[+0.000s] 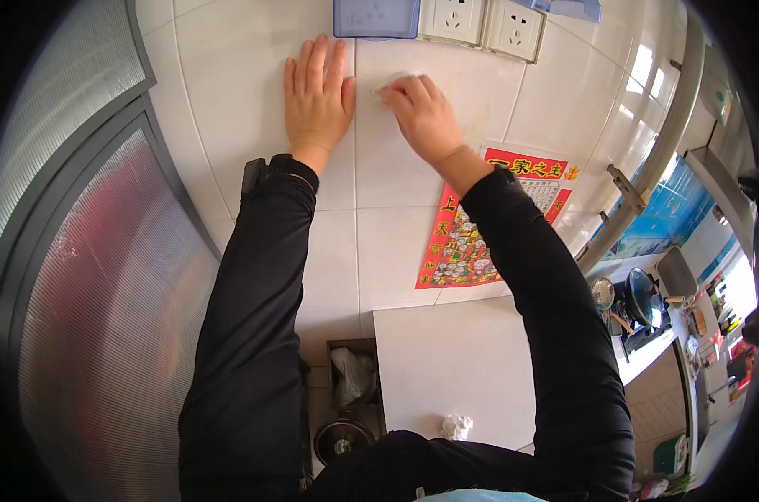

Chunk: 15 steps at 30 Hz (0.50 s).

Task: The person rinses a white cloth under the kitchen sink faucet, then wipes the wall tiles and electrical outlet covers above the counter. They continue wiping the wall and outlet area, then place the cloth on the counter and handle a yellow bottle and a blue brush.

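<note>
My left hand (317,94) lies flat on the white wall tiles (392,169), its fingers spread and pointing up, just left of a grout line. To its right my right hand (425,113) pinches a small white wad (397,80), perhaps tissue or cloth, against the tile; the fingers hide most of it. Faint yellowish marks show on the tile near this hand. Above the hands are a blue translucent socket cover (376,17) and two white wall sockets (452,19). A red printed poster (461,251) hangs below my right hand, partly behind the sleeve.
A white-topped surface (448,351) below bears a crumpled white tissue (457,427). Beside it are a box with a plastic bag (353,376) and a round metal pot (343,442). A ribbed-glass door (122,282) stands left; a pipe (665,138) and a stove with a wok (643,298) are right.
</note>
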### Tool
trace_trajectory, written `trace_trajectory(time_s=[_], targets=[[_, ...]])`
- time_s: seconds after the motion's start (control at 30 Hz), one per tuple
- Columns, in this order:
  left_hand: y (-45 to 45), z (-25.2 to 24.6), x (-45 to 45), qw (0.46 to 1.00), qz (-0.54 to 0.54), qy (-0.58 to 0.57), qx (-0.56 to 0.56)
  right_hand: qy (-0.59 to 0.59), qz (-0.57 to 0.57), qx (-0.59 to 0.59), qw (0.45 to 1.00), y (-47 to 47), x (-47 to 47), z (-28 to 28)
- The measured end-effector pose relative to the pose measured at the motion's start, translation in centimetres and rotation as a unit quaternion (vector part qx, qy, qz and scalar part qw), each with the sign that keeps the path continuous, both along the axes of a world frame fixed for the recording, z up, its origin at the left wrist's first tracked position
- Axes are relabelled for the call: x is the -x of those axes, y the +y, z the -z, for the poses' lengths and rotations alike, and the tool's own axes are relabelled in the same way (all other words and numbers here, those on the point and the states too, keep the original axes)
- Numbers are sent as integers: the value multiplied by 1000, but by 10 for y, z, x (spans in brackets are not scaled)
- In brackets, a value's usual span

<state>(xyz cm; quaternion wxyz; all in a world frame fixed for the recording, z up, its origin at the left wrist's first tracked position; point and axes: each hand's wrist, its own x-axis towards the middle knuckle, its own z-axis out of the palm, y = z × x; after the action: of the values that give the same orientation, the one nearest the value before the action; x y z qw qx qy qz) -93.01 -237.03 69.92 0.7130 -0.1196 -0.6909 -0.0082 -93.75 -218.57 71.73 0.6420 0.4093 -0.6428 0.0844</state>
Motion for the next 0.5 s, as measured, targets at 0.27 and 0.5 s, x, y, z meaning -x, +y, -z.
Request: trace_trajectory(time_s=[0.27, 0.5], targets=[[-1, 0, 3, 1000, 0, 9, 7, -9, -31, 45, 998, -6, 3, 2], [0, 0, 2, 1000, -4, 0, 1, -9, -13, 32, 999, 1, 3, 6]])
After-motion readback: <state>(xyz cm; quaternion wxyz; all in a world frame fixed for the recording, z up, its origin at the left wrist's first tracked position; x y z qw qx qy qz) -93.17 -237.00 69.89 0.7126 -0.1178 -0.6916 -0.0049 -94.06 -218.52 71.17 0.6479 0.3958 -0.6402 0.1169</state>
